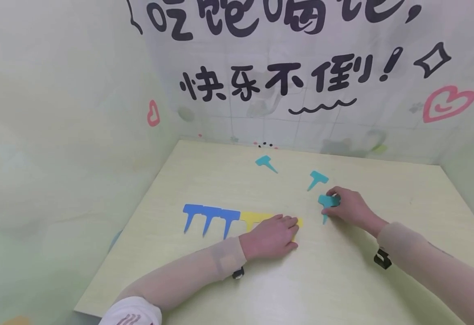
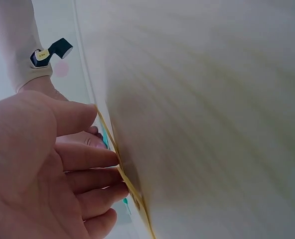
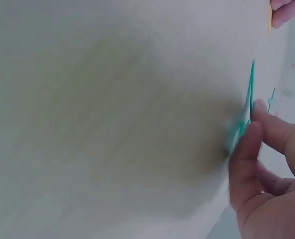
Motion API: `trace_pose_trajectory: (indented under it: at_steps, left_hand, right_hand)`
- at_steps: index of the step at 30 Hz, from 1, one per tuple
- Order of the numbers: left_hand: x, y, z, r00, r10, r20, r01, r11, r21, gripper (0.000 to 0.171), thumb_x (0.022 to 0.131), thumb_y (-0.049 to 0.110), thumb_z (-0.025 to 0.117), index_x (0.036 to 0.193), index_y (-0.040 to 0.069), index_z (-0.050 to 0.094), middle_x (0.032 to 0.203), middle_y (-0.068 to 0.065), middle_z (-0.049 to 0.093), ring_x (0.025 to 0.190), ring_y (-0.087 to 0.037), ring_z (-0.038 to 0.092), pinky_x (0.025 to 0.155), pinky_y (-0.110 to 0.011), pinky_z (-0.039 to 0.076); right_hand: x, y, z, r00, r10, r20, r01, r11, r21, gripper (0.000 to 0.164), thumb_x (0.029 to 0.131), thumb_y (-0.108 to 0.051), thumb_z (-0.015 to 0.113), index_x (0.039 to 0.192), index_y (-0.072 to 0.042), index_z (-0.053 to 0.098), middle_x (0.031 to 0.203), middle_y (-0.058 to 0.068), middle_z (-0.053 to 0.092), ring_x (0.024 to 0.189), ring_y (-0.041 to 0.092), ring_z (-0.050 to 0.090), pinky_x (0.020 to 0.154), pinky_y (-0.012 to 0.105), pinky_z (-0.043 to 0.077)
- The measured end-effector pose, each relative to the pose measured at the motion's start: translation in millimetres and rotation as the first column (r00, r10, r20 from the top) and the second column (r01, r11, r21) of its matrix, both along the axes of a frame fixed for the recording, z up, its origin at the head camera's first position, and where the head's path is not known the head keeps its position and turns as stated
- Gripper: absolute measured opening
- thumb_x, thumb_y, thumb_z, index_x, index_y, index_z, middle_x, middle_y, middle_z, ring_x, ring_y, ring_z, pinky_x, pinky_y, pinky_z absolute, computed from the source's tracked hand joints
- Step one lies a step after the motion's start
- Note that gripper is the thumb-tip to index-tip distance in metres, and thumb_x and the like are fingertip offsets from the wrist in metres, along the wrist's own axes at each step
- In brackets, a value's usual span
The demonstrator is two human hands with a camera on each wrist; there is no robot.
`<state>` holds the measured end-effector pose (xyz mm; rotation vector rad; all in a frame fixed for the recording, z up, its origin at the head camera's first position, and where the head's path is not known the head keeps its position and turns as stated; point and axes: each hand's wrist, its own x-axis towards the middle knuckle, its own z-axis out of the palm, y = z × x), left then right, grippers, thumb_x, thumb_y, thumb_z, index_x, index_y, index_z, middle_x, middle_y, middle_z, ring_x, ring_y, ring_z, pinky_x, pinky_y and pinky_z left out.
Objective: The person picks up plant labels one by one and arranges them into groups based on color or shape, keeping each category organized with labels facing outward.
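Note:
My right hand (image 1: 352, 207) pinches a teal T-shaped plant label (image 1: 324, 201) between thumb and fingers, close over the table, its pointed stem towards me. In the right wrist view, the same hand grips the thin teal label (image 3: 252, 82) near its head. To the left, my left hand (image 1: 272, 237) rests with extended fingers on yellow plant labels (image 1: 250, 217), hiding most of them. From the left wrist, its fingertips touch the yellow edge (image 2: 118, 149). Three blue plant labels (image 1: 206, 211) continue the row leftward, heads side by side and stems pointing towards me.
Two more teal plant labels lie farther back, one (image 1: 319, 176) just beyond my right hand and another (image 1: 264, 161) near the table's rear edge. The pale wooden table (image 1: 171, 266) meets a printed wall covering (image 1: 237, 122) behind it. Each wrist wears a black camera mount (image 1: 382, 259).

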<state>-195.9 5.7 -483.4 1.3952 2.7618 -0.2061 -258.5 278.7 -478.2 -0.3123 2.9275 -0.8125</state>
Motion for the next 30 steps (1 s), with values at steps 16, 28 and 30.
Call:
trace_pose_trajectory:
  at_steps: [16,28,30]
  left_hand:
    - [-0.3,0.6,-0.9,1.000,-0.001,0.013,0.001,1.000,-0.006,0.053,0.106,0.043,0.045,0.145,0.008,0.053,0.153,-0.007,0.046,0.143,-0.019,0.040,0.118,-0.034,0.029]
    - [-1.4,-0.1,2.3,1.000,-0.001,0.015,0.001,1.000,-0.014,0.053,0.106,0.044,0.045,0.145,0.009,0.053,0.153,-0.007,0.047,0.143,-0.019,0.040,0.118,-0.034,0.030]
    - [-1.3,-0.3,1.7,1.000,-0.001,0.017,0.002,1.000,-0.015,0.053,0.106,0.044,0.045,0.145,0.009,0.053,0.153,-0.007,0.047,0.143,-0.018,0.040,0.118,-0.034,0.030]
  right_hand:
    - [9.2,24.3,5.7,0.994,0.058,0.095,-0.044,0.988,-0.145,0.047,0.087,-0.017,0.077,0.130,-0.002,0.067,0.130,0.021,0.063,0.109,0.035,0.064,0.088,0.042,0.054]
    - [17.7,26.5,8.1,0.982,0.118,-0.150,-0.120,0.993,-0.002,0.038,0.082,-0.017,0.084,0.115,-0.002,0.073,0.109,0.014,0.070,0.098,0.034,0.065,0.085,0.050,0.053]
    - [18.4,27.5,8.8,0.977,0.123,-0.172,-0.126,0.992,-0.007,0.037,0.082,-0.017,0.085,0.114,-0.003,0.074,0.122,0.019,0.065,0.111,0.043,0.060,0.093,0.059,0.048]
